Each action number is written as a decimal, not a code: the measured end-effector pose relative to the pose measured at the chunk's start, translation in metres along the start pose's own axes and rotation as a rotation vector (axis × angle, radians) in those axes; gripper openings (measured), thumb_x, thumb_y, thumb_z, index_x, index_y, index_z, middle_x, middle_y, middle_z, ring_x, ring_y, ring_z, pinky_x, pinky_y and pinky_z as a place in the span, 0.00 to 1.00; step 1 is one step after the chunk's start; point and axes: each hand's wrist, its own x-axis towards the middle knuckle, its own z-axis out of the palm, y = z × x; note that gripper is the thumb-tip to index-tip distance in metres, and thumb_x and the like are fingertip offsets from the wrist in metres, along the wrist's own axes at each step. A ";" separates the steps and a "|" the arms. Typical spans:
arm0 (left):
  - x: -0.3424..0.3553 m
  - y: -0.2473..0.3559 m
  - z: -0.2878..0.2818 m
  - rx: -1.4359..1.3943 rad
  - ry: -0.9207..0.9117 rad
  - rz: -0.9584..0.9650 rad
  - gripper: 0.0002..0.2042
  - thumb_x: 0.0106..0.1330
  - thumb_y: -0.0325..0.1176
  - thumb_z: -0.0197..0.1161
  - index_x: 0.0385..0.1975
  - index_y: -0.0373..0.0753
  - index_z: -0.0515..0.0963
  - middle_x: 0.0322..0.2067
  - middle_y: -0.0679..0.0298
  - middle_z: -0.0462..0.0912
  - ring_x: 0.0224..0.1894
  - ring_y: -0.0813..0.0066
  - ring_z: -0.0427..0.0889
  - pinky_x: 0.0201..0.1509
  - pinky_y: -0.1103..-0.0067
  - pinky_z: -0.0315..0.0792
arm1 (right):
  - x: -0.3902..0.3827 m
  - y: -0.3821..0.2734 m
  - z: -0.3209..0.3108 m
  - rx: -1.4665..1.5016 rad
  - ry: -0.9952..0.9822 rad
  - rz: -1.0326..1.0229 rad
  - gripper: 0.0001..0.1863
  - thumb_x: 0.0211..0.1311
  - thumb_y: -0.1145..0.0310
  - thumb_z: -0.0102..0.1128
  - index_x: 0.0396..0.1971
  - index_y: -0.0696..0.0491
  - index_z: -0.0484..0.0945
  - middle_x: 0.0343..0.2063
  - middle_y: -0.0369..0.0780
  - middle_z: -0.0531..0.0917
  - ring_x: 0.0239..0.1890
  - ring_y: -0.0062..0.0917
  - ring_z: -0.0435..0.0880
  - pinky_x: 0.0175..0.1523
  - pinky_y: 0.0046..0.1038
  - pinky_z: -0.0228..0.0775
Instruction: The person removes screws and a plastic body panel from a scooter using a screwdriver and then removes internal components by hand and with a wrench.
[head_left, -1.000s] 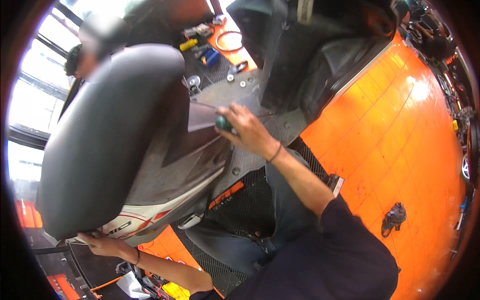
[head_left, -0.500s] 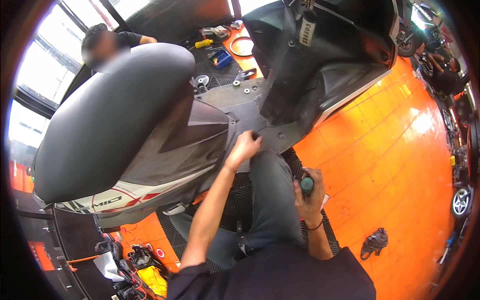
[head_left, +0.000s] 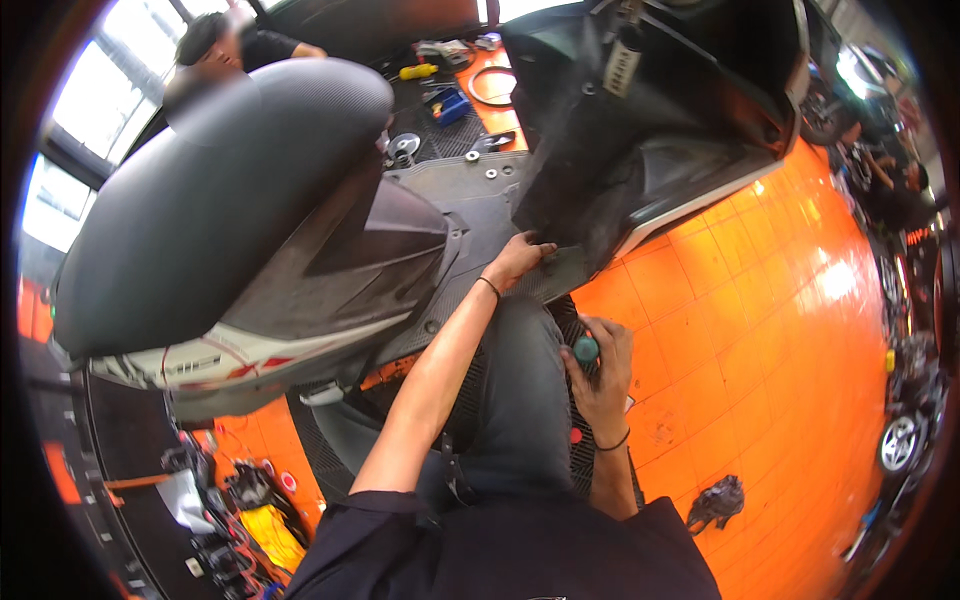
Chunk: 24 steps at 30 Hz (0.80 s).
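Your left hand [head_left: 518, 260] reaches forward to the scooter's grey footboard [head_left: 485, 215], its fingers bent down at the part just below the black leg shield [head_left: 680, 110]; you cannot tell from this view whether they pinch anything. Your right hand [head_left: 605, 385] is closed around a green handle [head_left: 586, 348], which shows its rounded end, while the rest of that tool is hidden. You have it just beside your right knee [head_left: 520, 340], apart from the scooter.

The scooter stands across your view, its black seat [head_left: 230, 190] to your left and its leg shield to the upper right, with a white and red side panel [head_left: 250, 362] under the seat. Near the footboard's far edge you have two small pale rings [head_left: 491, 173], and past them a blue container [head_left: 447, 105], a yellow bottle [head_left: 417, 72] and a large black ring [head_left: 492, 87]. Beyond the seat, to your upper left, is a co-worker [head_left: 275, 45] in a dark top. To your lower right, a crumpled black bag [head_left: 717, 502] lies on the orange tiled floor [head_left: 760, 420]; to your lower left is a yellow cloth [head_left: 272, 538]
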 end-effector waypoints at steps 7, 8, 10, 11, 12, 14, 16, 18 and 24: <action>-0.059 -0.021 -0.078 -0.059 0.241 0.082 0.22 0.70 0.33 0.58 0.62 0.34 0.68 0.46 0.57 0.83 0.45 0.73 0.82 0.48 0.78 0.76 | 0.066 -0.007 0.055 0.354 0.088 0.038 0.24 0.59 0.75 0.66 0.56 0.55 0.71 0.41 0.43 0.83 0.40 0.31 0.83 0.47 0.29 0.75; -0.071 -0.038 -0.084 -0.016 0.293 0.155 0.25 0.69 0.33 0.58 0.65 0.38 0.65 0.46 0.58 0.84 0.44 0.74 0.83 0.46 0.79 0.77 | 0.074 -0.008 0.069 0.431 0.114 0.095 0.24 0.61 0.75 0.65 0.57 0.55 0.70 0.41 0.43 0.83 0.40 0.29 0.83 0.47 0.28 0.76; -0.078 -0.030 -0.076 0.104 0.287 0.340 0.33 0.65 0.30 0.57 0.71 0.45 0.56 0.52 0.50 0.80 0.51 0.65 0.82 0.54 0.73 0.75 | 0.104 -0.003 0.097 0.534 0.220 0.119 0.25 0.63 0.74 0.63 0.59 0.54 0.66 0.40 0.43 0.83 0.40 0.28 0.84 0.46 0.27 0.76; -0.076 -0.022 -0.067 0.150 0.302 0.412 0.36 0.62 0.29 0.57 0.72 0.48 0.54 0.56 0.45 0.77 0.55 0.60 0.80 0.58 0.71 0.73 | 0.118 0.000 0.111 0.585 0.264 0.138 0.26 0.65 0.73 0.62 0.60 0.54 0.64 0.40 0.43 0.84 0.40 0.27 0.84 0.46 0.26 0.77; -0.071 -0.018 -0.063 0.216 0.323 0.455 0.38 0.61 0.30 0.58 0.73 0.50 0.51 0.58 0.43 0.74 0.58 0.55 0.76 0.61 0.69 0.70 | 0.129 0.005 0.126 0.575 0.263 0.115 0.26 0.66 0.72 0.61 0.61 0.53 0.62 0.38 0.43 0.83 0.41 0.29 0.84 0.45 0.27 0.77; -0.068 -0.024 -0.064 0.354 0.389 0.494 0.42 0.59 0.31 0.59 0.74 0.54 0.46 0.63 0.40 0.67 0.65 0.46 0.68 0.67 0.65 0.64 | 0.134 0.012 0.150 0.466 0.235 0.146 0.24 0.67 0.71 0.60 0.59 0.53 0.63 0.38 0.44 0.83 0.41 0.30 0.84 0.44 0.29 0.76; -0.061 -0.024 -0.060 0.316 0.441 0.437 0.44 0.57 0.32 0.60 0.74 0.54 0.44 0.66 0.40 0.62 0.67 0.42 0.63 0.70 0.64 0.60 | 0.137 0.027 0.165 0.398 0.255 0.204 0.20 0.68 0.69 0.58 0.56 0.54 0.64 0.37 0.47 0.82 0.40 0.33 0.84 0.43 0.33 0.76; -0.060 -0.029 -0.061 0.293 0.438 0.387 0.46 0.57 0.33 0.60 0.75 0.53 0.41 0.68 0.39 0.57 0.69 0.41 0.59 0.72 0.64 0.56 | 0.134 0.049 0.175 0.333 0.276 0.175 0.19 0.68 0.69 0.58 0.55 0.54 0.64 0.36 0.47 0.82 0.39 0.35 0.85 0.43 0.34 0.76; -0.042 -0.044 -0.065 0.344 0.496 0.378 0.45 0.57 0.33 0.60 0.74 0.47 0.42 0.67 0.38 0.59 0.70 0.42 0.58 0.74 0.64 0.52 | 0.135 0.037 0.184 0.315 0.257 0.182 0.20 0.69 0.66 0.58 0.55 0.57 0.64 0.36 0.49 0.81 0.38 0.37 0.83 0.45 0.35 0.73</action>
